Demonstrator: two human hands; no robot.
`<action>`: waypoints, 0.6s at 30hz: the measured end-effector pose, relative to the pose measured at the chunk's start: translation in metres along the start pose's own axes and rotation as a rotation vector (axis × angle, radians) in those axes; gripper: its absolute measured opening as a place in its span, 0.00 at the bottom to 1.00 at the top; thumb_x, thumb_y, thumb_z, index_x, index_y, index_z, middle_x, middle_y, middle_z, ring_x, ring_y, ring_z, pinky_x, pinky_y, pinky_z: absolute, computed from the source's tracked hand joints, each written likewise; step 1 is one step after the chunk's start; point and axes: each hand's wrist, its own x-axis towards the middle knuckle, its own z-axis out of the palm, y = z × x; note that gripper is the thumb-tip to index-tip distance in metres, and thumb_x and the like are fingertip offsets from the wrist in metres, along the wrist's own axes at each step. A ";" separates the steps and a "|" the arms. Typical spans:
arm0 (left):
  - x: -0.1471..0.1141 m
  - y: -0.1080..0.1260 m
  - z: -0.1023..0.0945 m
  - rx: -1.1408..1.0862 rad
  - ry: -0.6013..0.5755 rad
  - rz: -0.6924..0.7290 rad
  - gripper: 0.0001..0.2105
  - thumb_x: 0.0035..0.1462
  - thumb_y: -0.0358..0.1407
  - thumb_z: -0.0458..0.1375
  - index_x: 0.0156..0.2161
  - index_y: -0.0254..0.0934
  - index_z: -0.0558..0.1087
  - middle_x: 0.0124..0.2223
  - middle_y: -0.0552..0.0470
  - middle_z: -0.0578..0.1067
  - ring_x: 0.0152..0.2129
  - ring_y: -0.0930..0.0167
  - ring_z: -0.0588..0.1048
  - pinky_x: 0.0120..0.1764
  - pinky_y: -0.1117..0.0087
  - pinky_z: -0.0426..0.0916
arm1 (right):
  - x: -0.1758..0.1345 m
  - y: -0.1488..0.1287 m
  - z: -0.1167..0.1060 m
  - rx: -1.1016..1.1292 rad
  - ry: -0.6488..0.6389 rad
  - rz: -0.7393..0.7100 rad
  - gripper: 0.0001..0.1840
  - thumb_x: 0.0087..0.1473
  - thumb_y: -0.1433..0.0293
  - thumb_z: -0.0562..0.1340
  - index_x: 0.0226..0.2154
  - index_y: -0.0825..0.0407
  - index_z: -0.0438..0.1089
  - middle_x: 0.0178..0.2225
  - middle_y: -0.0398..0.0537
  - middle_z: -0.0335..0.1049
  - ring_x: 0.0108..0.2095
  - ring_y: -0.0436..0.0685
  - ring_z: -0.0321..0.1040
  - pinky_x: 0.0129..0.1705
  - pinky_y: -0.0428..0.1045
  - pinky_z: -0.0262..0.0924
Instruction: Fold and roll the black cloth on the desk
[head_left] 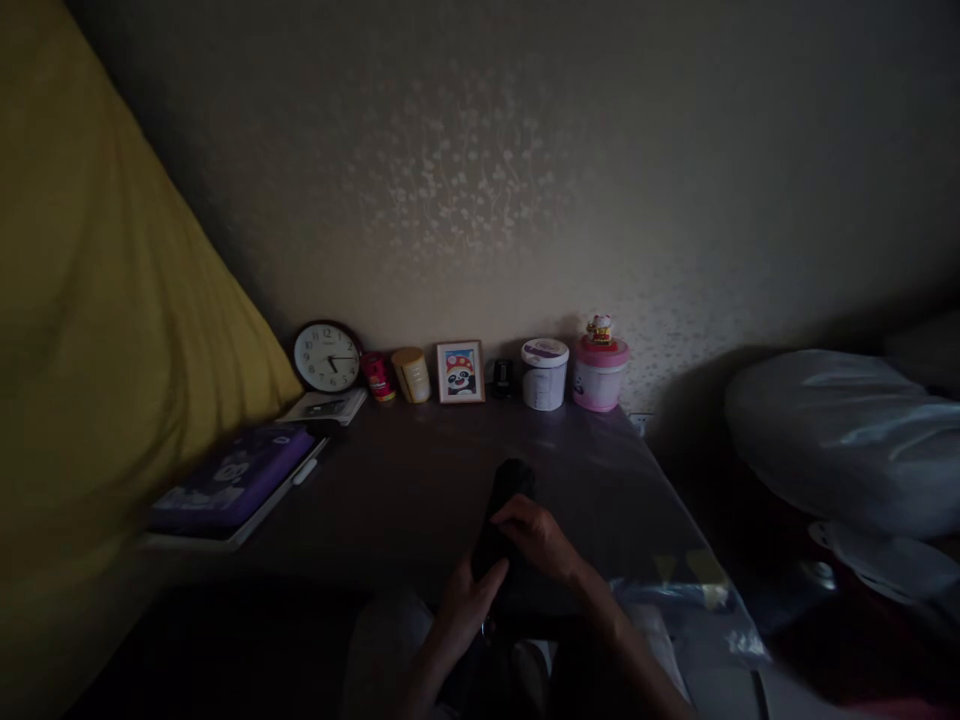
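Two hands on one dark cloth bundle at the desk's near edge: left hand grips its lower end, right hand closed over the middle. Looks mid-fold or mid-roll; next calls for firmer grip. Clock, tubs along the wall.

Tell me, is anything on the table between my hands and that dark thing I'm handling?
Nothing visible. Both the left hand and the right hand are already on the dark object, above the table. The jars and clock sit far back at the wall.
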 end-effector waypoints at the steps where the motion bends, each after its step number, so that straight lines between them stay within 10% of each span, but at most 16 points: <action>1: 0.000 0.000 0.000 0.001 -0.003 -0.005 0.29 0.47 0.49 0.55 0.53 0.36 0.61 0.47 0.48 0.72 0.46 0.64 0.69 0.47 0.67 0.62 | -0.001 0.000 -0.001 0.031 0.014 0.008 0.09 0.50 0.71 0.56 0.31 0.49 0.72 0.32 0.44 0.67 0.33 0.52 0.66 0.37 0.48 0.60; 8: 0.001 -0.005 0.000 0.006 -0.074 -0.246 0.33 0.47 0.56 0.51 0.54 0.38 0.59 0.28 0.53 0.74 0.12 0.74 0.68 0.16 0.73 0.63 | -0.040 0.027 -0.035 0.064 0.186 0.238 0.11 0.49 0.62 0.58 0.30 0.50 0.72 0.30 0.44 0.70 0.33 0.54 0.66 0.37 0.49 0.61; 18: -0.005 0.008 0.003 0.017 -0.032 -0.315 0.29 0.50 0.53 0.50 0.55 0.42 0.54 0.32 0.53 0.73 0.12 0.77 0.67 0.12 0.76 0.60 | -0.057 0.034 -0.046 -0.164 0.273 0.196 0.12 0.52 0.66 0.53 0.36 0.50 0.69 0.35 0.48 0.70 0.36 0.54 0.67 0.38 0.48 0.62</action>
